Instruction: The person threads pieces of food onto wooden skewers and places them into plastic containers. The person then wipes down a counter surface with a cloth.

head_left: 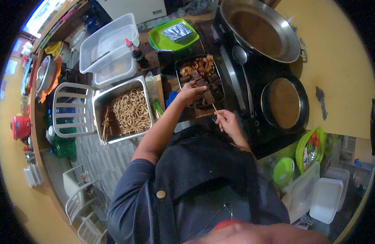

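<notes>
My right hand (228, 121) pinches a thin wooden skewer (214, 108), which points up and left. On its tip is a dark brown block (209, 96), at the near edge of a dark rectangular tray (222, 87). Over that tray reaches my left hand (190, 92), its fingers closed around a dark brown block (201, 83); the underside of the grip is hidden. More brown blocks (214, 79) lie around the fingers. Glossy orange-brown pieces of food (199, 64) fill the far end of the tray.
Left stands a metal pan (148, 105) with pale rings (131, 110) and loaded skewers (107, 122). To the right are a large pan of brown liquid (254, 32), a smaller frying pan (282, 101) and a spoon (245, 73). A sauce bottle (138, 55) and green tray (157, 38) stand behind.
</notes>
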Motion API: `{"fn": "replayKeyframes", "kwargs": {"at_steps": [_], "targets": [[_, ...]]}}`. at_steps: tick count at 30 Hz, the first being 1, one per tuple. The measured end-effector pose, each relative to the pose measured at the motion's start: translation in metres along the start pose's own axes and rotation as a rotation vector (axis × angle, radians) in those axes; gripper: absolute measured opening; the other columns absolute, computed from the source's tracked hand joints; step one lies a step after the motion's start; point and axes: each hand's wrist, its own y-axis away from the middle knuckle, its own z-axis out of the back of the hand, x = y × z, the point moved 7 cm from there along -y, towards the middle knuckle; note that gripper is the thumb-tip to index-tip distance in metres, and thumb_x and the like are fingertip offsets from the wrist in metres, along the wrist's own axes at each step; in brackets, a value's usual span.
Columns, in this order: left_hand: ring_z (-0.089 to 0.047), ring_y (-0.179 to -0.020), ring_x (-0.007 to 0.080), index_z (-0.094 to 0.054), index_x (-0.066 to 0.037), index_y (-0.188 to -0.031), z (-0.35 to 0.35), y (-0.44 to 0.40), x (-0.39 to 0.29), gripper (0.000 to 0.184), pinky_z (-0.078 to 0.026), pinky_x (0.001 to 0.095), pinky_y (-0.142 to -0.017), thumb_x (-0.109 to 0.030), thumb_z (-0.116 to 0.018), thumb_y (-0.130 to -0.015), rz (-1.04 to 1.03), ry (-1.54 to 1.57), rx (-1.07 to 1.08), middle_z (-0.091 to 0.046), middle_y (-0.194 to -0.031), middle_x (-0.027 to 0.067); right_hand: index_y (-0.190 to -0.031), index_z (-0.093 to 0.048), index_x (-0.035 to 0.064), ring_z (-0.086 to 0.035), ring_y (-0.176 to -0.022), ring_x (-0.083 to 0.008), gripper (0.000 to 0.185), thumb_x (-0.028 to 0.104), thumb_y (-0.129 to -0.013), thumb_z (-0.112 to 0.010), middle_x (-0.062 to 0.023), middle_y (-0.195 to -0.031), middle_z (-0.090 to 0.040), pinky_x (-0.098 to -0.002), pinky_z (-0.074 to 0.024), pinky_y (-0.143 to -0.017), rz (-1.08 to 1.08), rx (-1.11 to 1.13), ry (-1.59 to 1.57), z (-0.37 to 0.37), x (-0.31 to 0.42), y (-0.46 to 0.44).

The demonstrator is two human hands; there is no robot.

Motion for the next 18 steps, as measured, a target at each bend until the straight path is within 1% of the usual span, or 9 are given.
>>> {"fn": "replayKeyframes", "kwargs": {"at_steps": [4, 7, 10, 13, 16, 18], "targets": [[-0.06, -0.078, 0.0159, -0.052, -0.007, -0.106, 0.0, 0.001, 0.0, 0.038, -0.05, 0.0307, -0.065, -0.01, -0.071, -0.073, -0.008, 0.047, 0.028, -0.06, -0.093, 0.0031, -0.099, -0.054, -0.0026, -0.043, -0.043, -0.0055, 0.017, 0.007, -0.088, -0.047, -0.0043, -0.063, -0.053, -0.0194, -0.0361, -0.036, -0.012, 0.007, 0.034, -0.001, 0.002, 0.002], [-0.06, -0.077, 0.0152, -0.055, -0.007, -0.101, 0.002, -0.001, 0.003, 0.032, -0.049, 0.0281, -0.061, -0.014, -0.07, -0.074, -0.025, 0.088, -0.005, -0.061, -0.09, 0.0026, -0.099, -0.055, -0.0024, -0.043, -0.043, -0.0054, 0.017, 0.007, -0.087, -0.047, -0.0044, -0.063, -0.053, -0.0195, -0.0361, -0.036, -0.02, 0.001, 0.057, 0.0, 0.005, 0.004], [-0.059, -0.077, 0.0142, -0.059, -0.007, -0.097, 0.011, -0.011, 0.01, 0.023, -0.046, 0.0251, -0.058, -0.018, -0.067, -0.078, 0.037, 0.214, -0.016, -0.062, -0.089, 0.0031, -0.099, -0.055, -0.0023, -0.043, -0.043, -0.0053, 0.017, 0.007, -0.087, -0.047, -0.0046, -0.063, -0.054, -0.0195, -0.0363, -0.036, -0.031, 0.007, 0.082, 0.0, 0.001, 0.005], [-0.06, -0.078, 0.015, -0.061, -0.008, -0.095, 0.013, -0.017, 0.007, 0.018, -0.045, 0.0249, -0.056, -0.02, -0.062, -0.082, -0.03, 0.278, 0.028, -0.063, -0.089, 0.0041, -0.099, -0.055, -0.0022, -0.043, -0.043, -0.0053, 0.017, 0.007, -0.087, -0.047, -0.0047, -0.063, -0.054, -0.0196, -0.0364, -0.036, -0.009, 0.026, 0.07, -0.001, -0.003, 0.006], [-0.061, -0.081, 0.0171, -0.06, -0.007, -0.097, 0.012, -0.013, 0.005, 0.018, -0.047, 0.0274, -0.06, -0.018, -0.06, -0.083, -0.022, 0.323, -0.019, -0.063, -0.09, 0.0055, -0.099, -0.055, -0.0021, -0.043, -0.043, -0.0053, 0.017, 0.007, -0.087, -0.047, -0.0047, -0.063, -0.054, -0.0196, -0.0364, -0.036, -0.005, 0.03, 0.08, -0.001, -0.002, 0.006], [-0.059, -0.085, 0.0228, -0.056, -0.007, -0.103, 0.014, -0.019, 0.008, 0.024, -0.048, 0.0401, -0.07, -0.021, -0.06, -0.083, -0.032, 0.337, 0.031, -0.061, -0.095, 0.008, -0.099, -0.055, -0.0022, -0.042, -0.042, -0.0052, 0.017, 0.007, -0.087, -0.046, -0.0047, -0.063, -0.054, -0.0195, -0.0363, -0.036, -0.009, 0.022, 0.094, -0.002, 0.0, 0.007]]}}
